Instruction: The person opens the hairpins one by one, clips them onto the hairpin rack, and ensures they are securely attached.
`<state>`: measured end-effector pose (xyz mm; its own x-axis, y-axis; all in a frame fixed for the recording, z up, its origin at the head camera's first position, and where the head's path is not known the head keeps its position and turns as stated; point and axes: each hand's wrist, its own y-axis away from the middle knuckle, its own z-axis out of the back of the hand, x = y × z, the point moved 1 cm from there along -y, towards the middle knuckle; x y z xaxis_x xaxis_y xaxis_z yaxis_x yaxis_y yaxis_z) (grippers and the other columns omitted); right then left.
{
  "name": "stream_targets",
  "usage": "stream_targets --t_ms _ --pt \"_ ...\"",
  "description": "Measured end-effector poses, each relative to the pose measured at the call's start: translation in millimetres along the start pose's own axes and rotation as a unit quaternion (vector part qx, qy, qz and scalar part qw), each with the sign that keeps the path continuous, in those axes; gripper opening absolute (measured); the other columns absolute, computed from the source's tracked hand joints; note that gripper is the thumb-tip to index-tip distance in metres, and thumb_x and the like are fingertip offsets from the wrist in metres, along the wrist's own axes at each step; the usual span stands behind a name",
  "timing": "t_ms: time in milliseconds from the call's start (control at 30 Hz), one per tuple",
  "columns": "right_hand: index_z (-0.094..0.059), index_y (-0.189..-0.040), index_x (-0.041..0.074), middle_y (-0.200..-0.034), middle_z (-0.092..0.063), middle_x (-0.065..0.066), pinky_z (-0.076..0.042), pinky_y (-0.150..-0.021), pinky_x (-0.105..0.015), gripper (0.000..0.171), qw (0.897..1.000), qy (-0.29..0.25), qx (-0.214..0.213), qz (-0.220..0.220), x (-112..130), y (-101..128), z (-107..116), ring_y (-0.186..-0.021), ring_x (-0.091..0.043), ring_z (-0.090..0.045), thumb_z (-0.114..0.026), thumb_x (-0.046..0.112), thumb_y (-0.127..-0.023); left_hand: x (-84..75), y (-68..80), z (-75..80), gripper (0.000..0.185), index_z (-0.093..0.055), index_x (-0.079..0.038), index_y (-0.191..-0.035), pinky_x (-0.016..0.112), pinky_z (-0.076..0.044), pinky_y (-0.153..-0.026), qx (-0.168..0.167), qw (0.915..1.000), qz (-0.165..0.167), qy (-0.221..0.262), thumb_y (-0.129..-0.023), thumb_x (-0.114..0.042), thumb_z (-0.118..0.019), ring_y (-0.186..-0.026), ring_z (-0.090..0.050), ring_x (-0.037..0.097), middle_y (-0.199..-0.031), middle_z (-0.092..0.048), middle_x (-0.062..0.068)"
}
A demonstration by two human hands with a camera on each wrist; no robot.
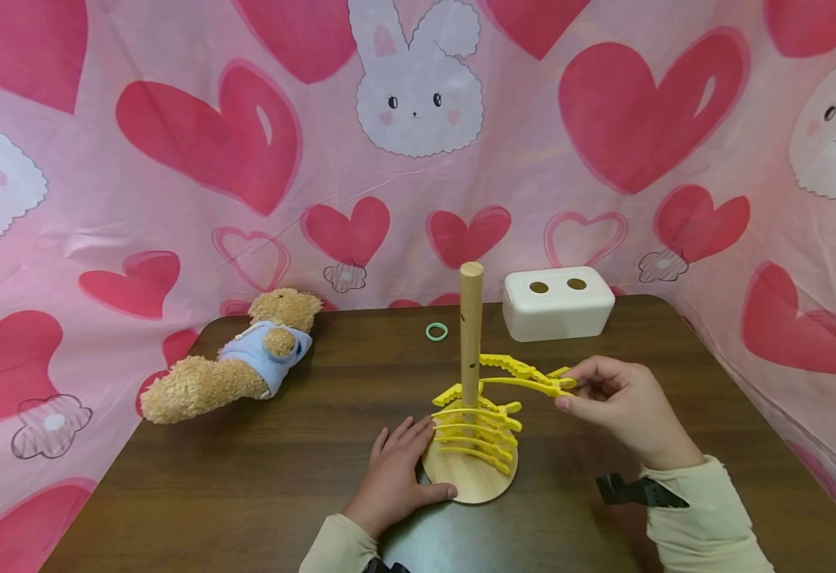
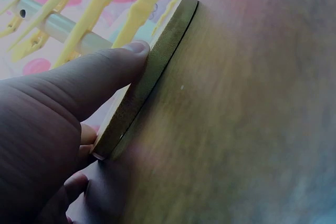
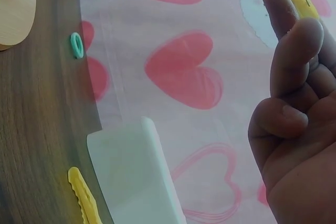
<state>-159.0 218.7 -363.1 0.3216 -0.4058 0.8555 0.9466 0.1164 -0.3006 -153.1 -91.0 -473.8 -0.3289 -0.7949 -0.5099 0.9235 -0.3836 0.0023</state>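
Observation:
A round wooden base [image 1: 471, 487] carries an upright wooden post [image 1: 471, 318]. Several yellow alligator hair clips [image 1: 475, 434] are stacked around the lower post. My left hand [image 1: 399, 477] rests at the base's left side with fingers extended; its thumb [image 2: 113, 69] presses on the rim. To the right of the post, my right hand [image 1: 628, 402] pinches another yellow hair clip [image 1: 525, 374] by its handle end. That clip's jaws stand apart, tips beside the post; I cannot tell whether they pass around it. The right wrist view shows only part of the clip, at the top edge.
A white box [image 1: 559, 314] with two round holes stands at the back right. Near it lies a loose yellow clip [image 3: 84, 198]. A green ring [image 1: 436, 332] lies behind the post. To the left is a teddy bear [image 1: 267, 350]; a heart-patterned cloth [image 1: 410, 183] hangs behind the table.

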Motion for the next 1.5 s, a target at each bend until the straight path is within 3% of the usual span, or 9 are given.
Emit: stream_targets --t_ms 200,467,1500 --pt "-0.067 -0.090 0.008 -0.076 -0.063 -0.006 -0.044 -0.045 -0.027 0.021 1.000 -0.024 0.010 0.017 2.9 1.1 -2.1 -0.057 -0.018 -0.050 -0.079 0.009 -0.073 0.6 -0.7 -0.6 0.096 -0.041 -0.016 -0.142 0.056 -0.008 -0.108 0.002 1.0000 0.000 0.002 -0.066 -0.070 -0.065 -0.138 -0.022 0.026 -0.147 -0.035 -0.005" --pt "-0.067 -0.090 0.013 -0.071 -0.063 -0.005 -0.044 -0.044 -0.027 0.022 0.998 -0.045 0.022 0.046 7.6 1.2 -17.9 -0.055 -0.016 -0.051 -0.081 0.015 -0.072 0.4 -1.3 -0.5 0.095 -0.041 -0.016 -0.142 0.056 -0.008 -0.108 0.001 1.0000 0.001 -0.001 -0.066 -0.068 -0.067 -0.138 -0.023 0.026 -0.147 -0.036 -0.005" --pt "-0.068 -0.095 0.020 -0.073 -0.062 0.000 -0.045 -0.048 -0.028 0.027 1.000 -0.007 0.025 -0.002 18.8 -2.4 -34.7 -0.060 -0.019 -0.052 -0.079 0.031 -0.073 -2.2 -2.2 0.3 0.091 -0.042 -0.013 -0.141 0.057 -0.008 -0.108 0.010 0.9998 -0.003 -0.014 -0.069 -0.063 -0.068 -0.138 -0.022 0.027 -0.148 -0.034 -0.002"
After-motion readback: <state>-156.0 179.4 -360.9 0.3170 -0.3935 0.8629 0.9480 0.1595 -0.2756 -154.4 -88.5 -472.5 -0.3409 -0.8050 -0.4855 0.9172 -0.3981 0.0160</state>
